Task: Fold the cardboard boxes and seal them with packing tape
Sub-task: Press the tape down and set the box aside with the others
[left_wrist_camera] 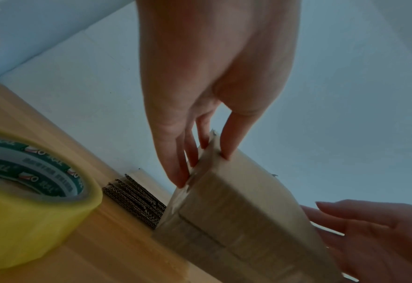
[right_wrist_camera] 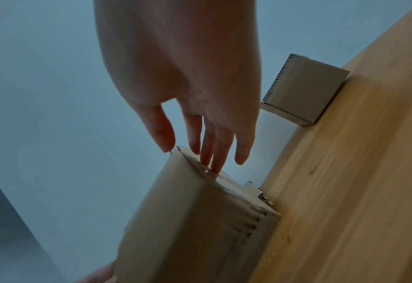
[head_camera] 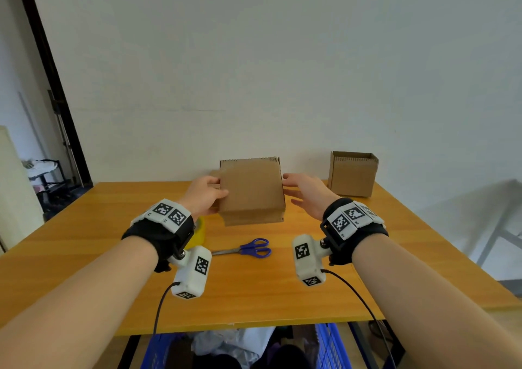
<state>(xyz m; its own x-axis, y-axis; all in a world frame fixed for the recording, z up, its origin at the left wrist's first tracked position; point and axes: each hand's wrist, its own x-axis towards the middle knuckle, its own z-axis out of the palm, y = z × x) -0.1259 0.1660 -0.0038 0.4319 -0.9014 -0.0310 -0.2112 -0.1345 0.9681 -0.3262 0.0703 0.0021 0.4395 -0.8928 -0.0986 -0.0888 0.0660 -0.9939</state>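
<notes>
A flat, unfolded cardboard box (head_camera: 251, 187) is tilted up off a low stack of flat boxes (head_camera: 254, 218) in the middle of the table. My left hand (head_camera: 219, 187) pinches its left edge, thumb on top and fingers underneath, which the left wrist view shows at the left hand (left_wrist_camera: 200, 153) on the cardboard (left_wrist_camera: 243, 206). My right hand (head_camera: 288, 185) is at the right edge with straight fingers. In the right wrist view its fingertips (right_wrist_camera: 214, 164) touch the cardboard's edge (right_wrist_camera: 175, 220). A yellow tape roll (left_wrist_camera: 30, 191) lies by my left wrist.
Blue-handled scissors (head_camera: 248, 248) lie in front of the stack. An assembled open-topped box (head_camera: 352, 174) stands at the back right against the wall. The wooden table (head_camera: 84, 255) ends near me, with a blue crate (head_camera: 330, 346) underneath.
</notes>
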